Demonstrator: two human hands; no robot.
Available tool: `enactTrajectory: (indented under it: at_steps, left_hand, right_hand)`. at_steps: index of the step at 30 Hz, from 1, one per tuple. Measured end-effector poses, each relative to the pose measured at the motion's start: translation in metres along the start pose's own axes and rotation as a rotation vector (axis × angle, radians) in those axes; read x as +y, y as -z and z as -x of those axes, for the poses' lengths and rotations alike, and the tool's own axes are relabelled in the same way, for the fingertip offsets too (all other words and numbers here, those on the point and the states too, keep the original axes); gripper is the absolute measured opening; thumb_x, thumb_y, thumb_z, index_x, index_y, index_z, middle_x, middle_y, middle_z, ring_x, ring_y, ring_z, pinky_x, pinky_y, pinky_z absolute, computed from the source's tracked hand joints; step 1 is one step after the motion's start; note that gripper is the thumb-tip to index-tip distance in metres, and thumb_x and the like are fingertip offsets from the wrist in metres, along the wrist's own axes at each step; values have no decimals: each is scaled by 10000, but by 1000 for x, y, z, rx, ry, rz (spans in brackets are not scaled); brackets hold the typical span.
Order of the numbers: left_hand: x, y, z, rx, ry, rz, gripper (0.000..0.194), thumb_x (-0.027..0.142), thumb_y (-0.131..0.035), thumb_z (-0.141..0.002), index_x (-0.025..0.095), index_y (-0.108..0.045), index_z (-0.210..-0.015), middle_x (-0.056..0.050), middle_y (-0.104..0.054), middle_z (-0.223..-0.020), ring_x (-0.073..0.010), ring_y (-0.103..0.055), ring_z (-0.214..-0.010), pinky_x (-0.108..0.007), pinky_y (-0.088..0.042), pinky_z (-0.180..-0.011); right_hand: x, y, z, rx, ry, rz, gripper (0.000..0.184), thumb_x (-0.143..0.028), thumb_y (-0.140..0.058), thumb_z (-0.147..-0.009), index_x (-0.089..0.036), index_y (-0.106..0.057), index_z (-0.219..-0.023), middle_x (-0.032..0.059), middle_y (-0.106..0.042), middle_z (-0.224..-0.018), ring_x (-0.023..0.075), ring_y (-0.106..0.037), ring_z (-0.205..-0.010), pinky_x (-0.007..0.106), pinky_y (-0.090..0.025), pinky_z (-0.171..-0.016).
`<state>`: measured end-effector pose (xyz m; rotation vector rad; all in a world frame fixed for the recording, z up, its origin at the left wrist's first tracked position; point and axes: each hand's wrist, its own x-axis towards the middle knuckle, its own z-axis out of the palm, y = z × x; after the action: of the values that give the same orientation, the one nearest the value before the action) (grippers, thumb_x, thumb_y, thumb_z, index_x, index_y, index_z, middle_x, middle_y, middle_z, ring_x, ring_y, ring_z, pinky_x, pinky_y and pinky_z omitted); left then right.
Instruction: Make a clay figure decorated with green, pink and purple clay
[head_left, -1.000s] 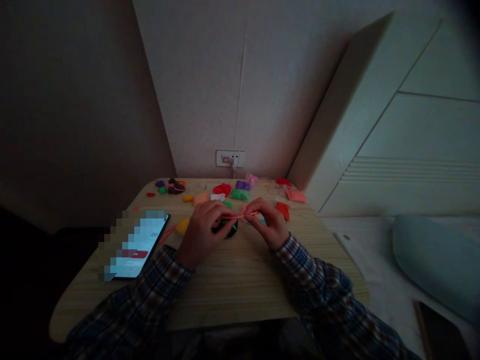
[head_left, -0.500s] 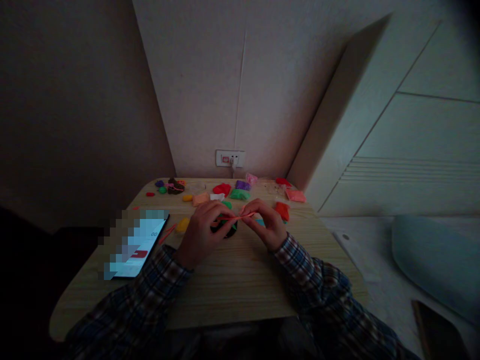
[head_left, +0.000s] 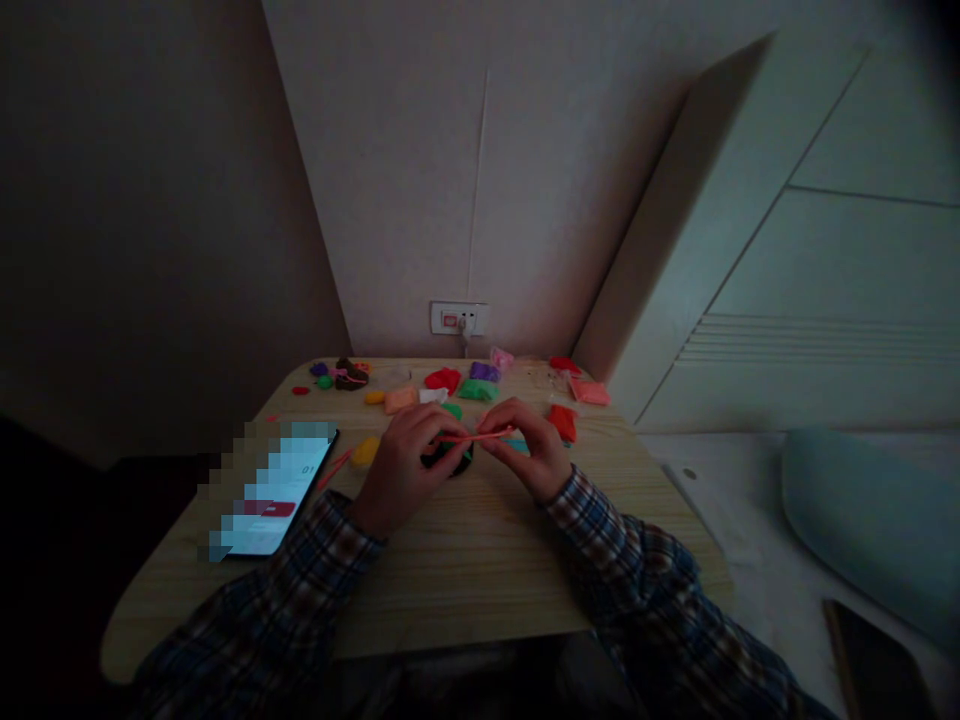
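Observation:
A thin coral-pink strip, seemingly of modelling clay, stretches sideways between my two hands above the table. My left hand pinches its left part between thumb and fingers. At the other side, my right hand grips the strip with thumb and forefinger. Just behind and below the left fingers sits a dark round thing with green on it, partly hidden. A yellow lump lies left of my left hand, and another coral strip rests near it. A blue piece shows partly behind my right hand.
Along the back of the wooden table lie soft packets: red, purple, green and coral. An orange-red packet is nearer. A brown lump sits back left. A lit phone or tablet lies at left.
My right fingers have loosened slightly and shifted a little along the strip, which now looks straighter. My left hand stays almost in place.

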<state>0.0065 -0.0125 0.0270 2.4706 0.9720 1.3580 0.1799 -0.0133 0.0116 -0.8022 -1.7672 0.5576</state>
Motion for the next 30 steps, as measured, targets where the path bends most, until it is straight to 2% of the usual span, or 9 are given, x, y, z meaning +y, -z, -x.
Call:
enactTrajectory:
  at_steps: [3,9,15,21,27,30]
  left_hand:
    - [0,0,0,-4,-7,-2,23,195,-578,-769,172,-580,-770,-37,-619,-775,-171,-567,-790,-312,-443,-732]
    - [-2,0,0,6,-5,23,74,202,-599,-756,163,-577,-816,-38,-609,-809,-167,-563,-806,-305,-444,-741]
    - [0,0,-1,5,11,23,51,212,-586,-768,163,-575,-759,-36,-611,-762,-165,-565,-768,-302,-445,-713]
    - [2,1,-1,9,-17,41,27,189,-586,-763,165,-593,-774,-38,-622,-778,-166,-571,-781,-305,-442,-727]
    - [1,1,0,8,-41,22,28,195,-584,-770,171,-596,-763,-29,-619,-764,-162,-568,-771,-303,-436,-726]
    - [0,1,1,2,-43,24,65,186,-600,-756,166,-596,-817,-38,-621,-807,-170,-567,-811,-305,-439,-743]
  right_hand:
    - [0,-1,0,-17,12,9,80,-271,-590,-771,-193,-577,-760,22,-574,-739,150,-545,-720,281,-445,-640]
    - [0,0,-1,36,38,29,87,-252,-572,-780,-186,-556,-725,17,-556,-711,145,-531,-693,282,-436,-634]
    - [1,0,-1,-4,46,13,67,-248,-590,-770,-185,-572,-764,26,-570,-738,151,-541,-716,282,-435,-637]
    - [0,-1,-1,14,49,14,78,-237,-573,-778,-184,-562,-722,22,-560,-713,149,-540,-703,288,-439,-643]
    - [2,-1,0,-39,39,-13,65,-247,-598,-766,-186,-576,-760,27,-570,-750,151,-537,-729,291,-437,-662]
    - [2,-1,0,-17,35,-13,78,-250,-587,-772,-185,-568,-734,26,-566,-733,151,-535,-717,295,-434,-663]
